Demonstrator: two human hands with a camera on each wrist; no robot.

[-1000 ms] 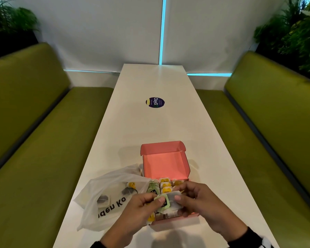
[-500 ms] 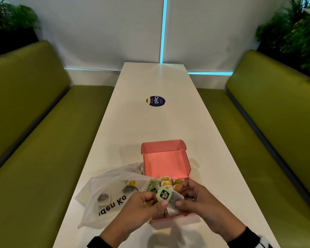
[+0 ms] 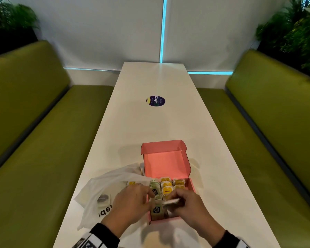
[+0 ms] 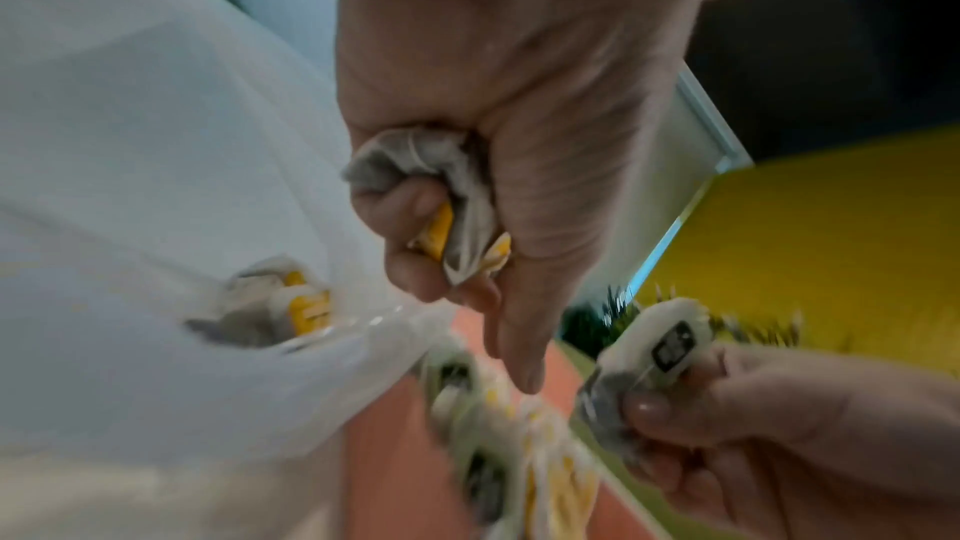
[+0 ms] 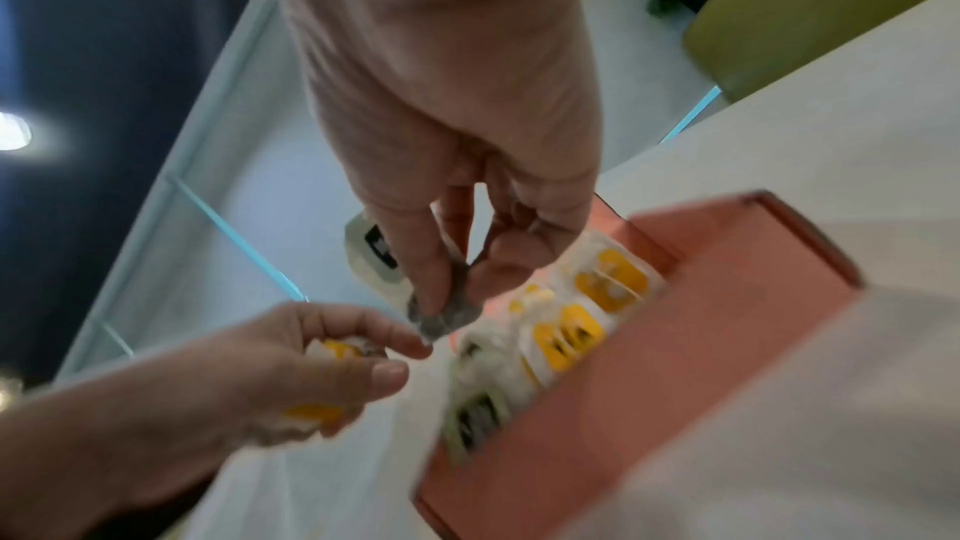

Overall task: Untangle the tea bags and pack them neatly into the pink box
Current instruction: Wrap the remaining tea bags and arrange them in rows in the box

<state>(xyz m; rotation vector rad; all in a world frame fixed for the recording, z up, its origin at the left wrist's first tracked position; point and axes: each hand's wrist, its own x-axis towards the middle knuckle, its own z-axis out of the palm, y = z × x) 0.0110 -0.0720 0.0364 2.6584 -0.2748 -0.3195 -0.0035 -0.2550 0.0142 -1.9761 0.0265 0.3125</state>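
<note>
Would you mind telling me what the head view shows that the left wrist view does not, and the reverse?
Head only: the whole pink box with its lid open, the sticker and the benches.
Left wrist only: yellow-tagged tea bags bunched in the left hand.
Both: the right hand pinching a green-tagged tea bag, and the plastic bag.

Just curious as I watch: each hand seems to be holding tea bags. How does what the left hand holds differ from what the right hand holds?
The left hand grips a crumpled bunch of tea bags with yellow tags balled in its curled fingers. The right hand pinches a single tea bag with a green-and-black tag between fingertips, hanging loose and uncrushed. Both hands hover by the pink box, already part filled with yellow and green rows.
</note>
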